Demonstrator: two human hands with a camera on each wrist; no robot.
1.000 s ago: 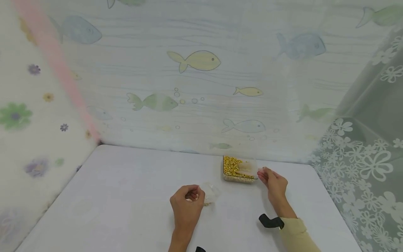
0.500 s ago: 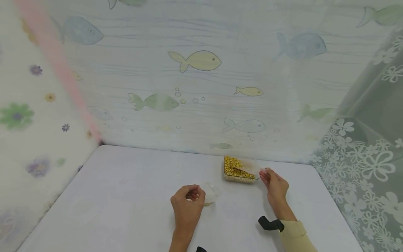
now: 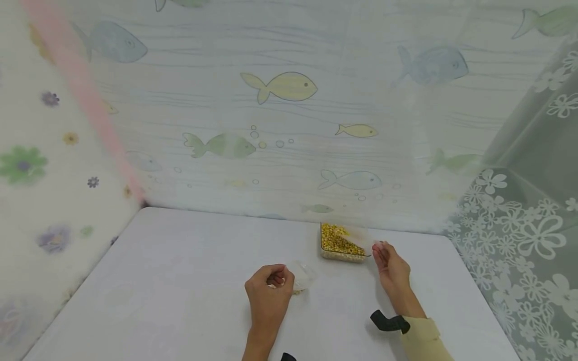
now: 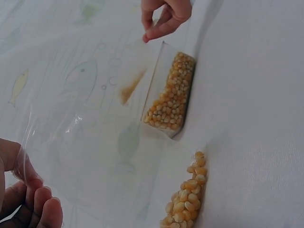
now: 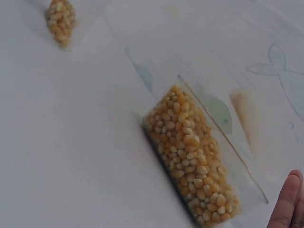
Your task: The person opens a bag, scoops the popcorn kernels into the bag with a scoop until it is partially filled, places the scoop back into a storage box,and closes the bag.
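My left hand [image 3: 268, 288] pinches the top edge of a clear plastic bag [image 3: 301, 276] between thumb and fingers. Corn kernels [image 4: 186, 204] lie in the bag's bottom, on the table. Farther back stands a rectangular clear container [image 3: 343, 256], well filled with yellow corn kernels [image 5: 190, 161]. At its right end my right hand [image 3: 394, 268] pinches a pale, see-through, scoop-like thing [image 3: 354, 235], blurred in view. This thing is tilted above the kernels, with a tan patch low on it in the left wrist view. Its exact shape is unclear.
The white table [image 3: 180, 281] ends at a fish-printed curtain [image 3: 271, 160] just behind the container. Flower-printed sheets [image 3: 58, 200] hang at the left and right. A black curved piece [image 3: 389, 322] sits at the right wrist, by a pale sleeve [image 3: 426, 341].
The scoop-like thing has come up out of the kernels and tilted, while my right hand turned slightly at the container's end. My left hand and the bag have stayed in place.
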